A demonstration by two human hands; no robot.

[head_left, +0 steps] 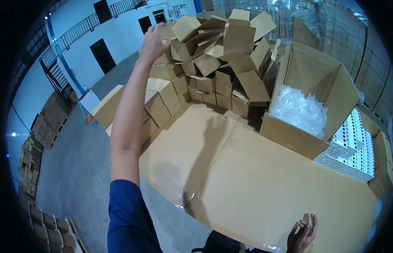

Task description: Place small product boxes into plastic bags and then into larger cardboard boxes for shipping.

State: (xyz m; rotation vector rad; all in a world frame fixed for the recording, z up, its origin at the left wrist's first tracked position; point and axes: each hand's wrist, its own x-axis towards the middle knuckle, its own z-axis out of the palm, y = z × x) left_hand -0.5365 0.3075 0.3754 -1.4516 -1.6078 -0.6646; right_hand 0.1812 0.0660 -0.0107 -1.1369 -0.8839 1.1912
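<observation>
The broad cardboard-covered surface in front of me has a seam running across it, and a small box slid over that line could catch if one edge stands proud. Along its far side rises the heap of open small boxes, tilted and leaning on one another with flaps sticking out — the likeliest trouble, I judge, since pulling one from low down could bring those above it sliding toward me. To the right, touching or nearly touching that heap, the large open carton could be nudged by a fall and pushed against the white stack just beside it, whose stepped upper layers might shift. At the far left, the stacked brown boxes sit close to the edge, so a careless forearm could knock one off. The crumpled clear plastic in the large carton looks light enough to spill if it tips. My left hand is raised at the heap's left end; I can't tell whether its fingers grip a box or only reach past it. My right hand hangs loosely open, holding nothing — too far off to steady a slipping box.
</observation>
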